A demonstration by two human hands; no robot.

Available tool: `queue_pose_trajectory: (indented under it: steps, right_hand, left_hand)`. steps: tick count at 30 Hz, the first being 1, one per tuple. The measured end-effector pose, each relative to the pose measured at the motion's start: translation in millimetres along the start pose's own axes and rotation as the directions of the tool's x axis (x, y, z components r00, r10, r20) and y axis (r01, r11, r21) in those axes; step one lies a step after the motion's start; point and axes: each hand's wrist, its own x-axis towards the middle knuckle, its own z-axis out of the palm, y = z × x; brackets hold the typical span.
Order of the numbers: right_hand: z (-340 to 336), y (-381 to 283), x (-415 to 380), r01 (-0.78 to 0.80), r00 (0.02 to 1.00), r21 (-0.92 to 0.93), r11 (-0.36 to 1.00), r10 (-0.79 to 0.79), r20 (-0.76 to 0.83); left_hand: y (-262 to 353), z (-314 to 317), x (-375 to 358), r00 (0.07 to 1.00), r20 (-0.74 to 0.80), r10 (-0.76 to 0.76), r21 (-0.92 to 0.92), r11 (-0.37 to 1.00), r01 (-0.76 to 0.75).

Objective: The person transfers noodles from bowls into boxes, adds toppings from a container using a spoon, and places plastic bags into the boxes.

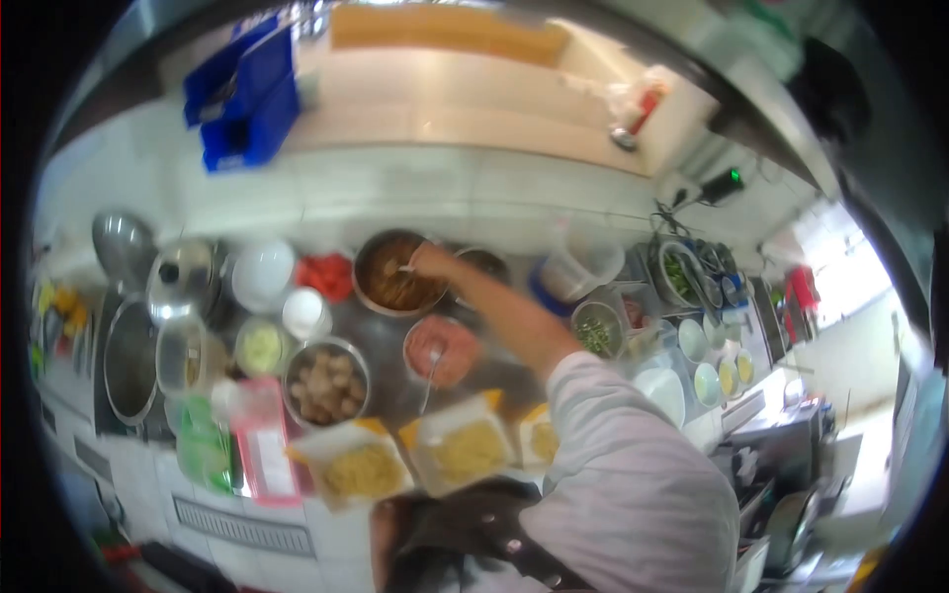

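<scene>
My right hand (429,261) reaches over the metal bowl of brown sauce (397,287) at the back middle. Its fingers are closed on a light spoon handle (406,268) that dips into the sauce. In front of that bowl lies a round of pink minced food (453,353) with another spoon (433,376) on it. Three paper-lined trays stand near my body, among them a left tray (364,472) and a middle tray (469,452), holding pale yellow food. A patch of skin shows beside the dark apron (465,524), but my left hand cannot be made out.
A bowl of brown round pieces (326,382), red food (325,277), a white bowl (263,274) and a large pot (131,361) stand left. On the right are a bowl of chopped greens (596,330), clear containers (583,259) and several small bowls. Blue bins (249,104) sit on the shelf.
</scene>
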Motion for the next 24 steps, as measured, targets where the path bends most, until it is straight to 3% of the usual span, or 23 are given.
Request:
queue_pose_trajectory:
  steps: [1,2,4,6,9,13,16,18,20,22,24]
  right_hand:
    - [8.7,9.1,5.1,0.027,0.998,-0.047,0.998,-0.03,-0.052]
    - [7.2,2.6,1.6,0.007,0.997,-0.01,1.0,-0.007,-0.075]
    - [14.9,2.8,1.2,0.001,0.994,0.024,1.0,0.002,-0.113]
    - [10.0,7.5,-9.3,0.004,0.988,0.021,1.0,0.0,-0.155]
    - [3.9,-8.6,-24.1,-0.032,0.968,0.34,0.94,0.114,-0.222]
    - [12.2,-8.4,-27.7,-0.045,0.948,0.407,0.912,0.167,-0.27]
    - [9.3,-6.1,-23.3,-0.103,0.974,0.292,0.951,0.155,-0.162]
    - [7.2,-9.7,-26.5,0.03,0.939,0.444,0.896,0.126,-0.319]
    - [-5.8,-21.3,-33.6,0.016,0.945,0.467,0.884,0.14,-0.297]
    - [-21.6,-38.0,-48.2,0.147,0.946,0.381,0.913,-0.017,-0.324]
    - [-33.0,-60.2,-66.8,0.303,0.888,0.467,0.831,-0.068,-0.455]
  left_hand:
    - [-13.8,4.9,-4.9,0.994,0.103,0.02,0.056,0.998,-0.026]
    - [-12.8,1.8,-5.5,0.974,0.188,-0.128,-0.102,0.984,0.149]
    - [-12.3,-2.9,13.3,0.856,0.329,-0.399,-0.33,0.801,0.5]
    - [-11.1,-5.9,27.8,0.768,0.373,-0.521,-0.409,0.651,0.64]
    - [-17.7,-10.1,40.1,0.721,0.371,-0.585,-0.429,0.58,0.692]
    - [-26.5,-6.6,27.0,0.687,0.349,-0.637,-0.436,0.538,0.721]
    - [-36.2,4.5,8.2,0.664,0.335,-0.669,-0.444,0.509,0.737]
    - [-40.8,13.9,-9.3,0.646,0.326,-0.69,-0.452,0.487,0.748]
    - [-50.4,25.9,-26.7,0.639,0.326,-0.697,-0.458,0.475,0.752]
    - [-63.2,39.0,-46.0,0.651,0.327,-0.685,-0.46,0.487,0.743]
    - [-81.9,53.0,-73.6,0.698,0.325,-0.638,-0.466,0.534,0.705]
